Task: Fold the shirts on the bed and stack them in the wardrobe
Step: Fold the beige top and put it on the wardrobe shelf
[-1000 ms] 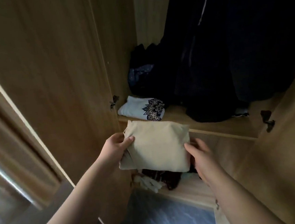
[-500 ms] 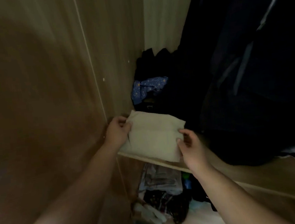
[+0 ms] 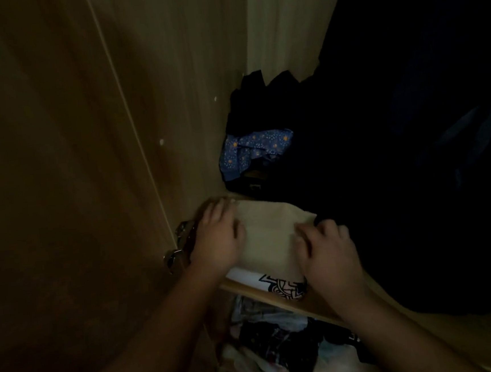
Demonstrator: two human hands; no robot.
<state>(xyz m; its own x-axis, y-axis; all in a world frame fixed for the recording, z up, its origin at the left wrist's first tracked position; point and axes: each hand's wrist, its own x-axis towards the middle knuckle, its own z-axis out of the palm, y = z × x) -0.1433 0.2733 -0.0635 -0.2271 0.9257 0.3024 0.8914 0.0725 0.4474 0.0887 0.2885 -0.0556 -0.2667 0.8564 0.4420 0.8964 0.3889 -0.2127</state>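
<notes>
A folded beige shirt (image 3: 268, 237) lies on top of a folded white shirt with a dark mandala print (image 3: 282, 285), on the wooden wardrobe shelf (image 3: 323, 305). My left hand (image 3: 218, 241) rests flat on the beige shirt's left edge, fingers spread. My right hand (image 3: 325, 247) presses on its right edge with fingers bent on the cloth. The white shirt shows only along the shelf's front, under the beige one.
The wardrobe's side wall and door (image 3: 88, 170) stand close on the left, with a metal hinge (image 3: 179, 245). Dark hanging clothes (image 3: 399, 157) fill the right. A blue patterned cloth (image 3: 253, 151) lies at the back. Jumbled clothes (image 3: 279, 343) fill the lower shelf.
The beige shirt went from held in front of the wardrobe to lying on the white shirt on the shelf. Both hands now lie on top of it; the view moved closer.
</notes>
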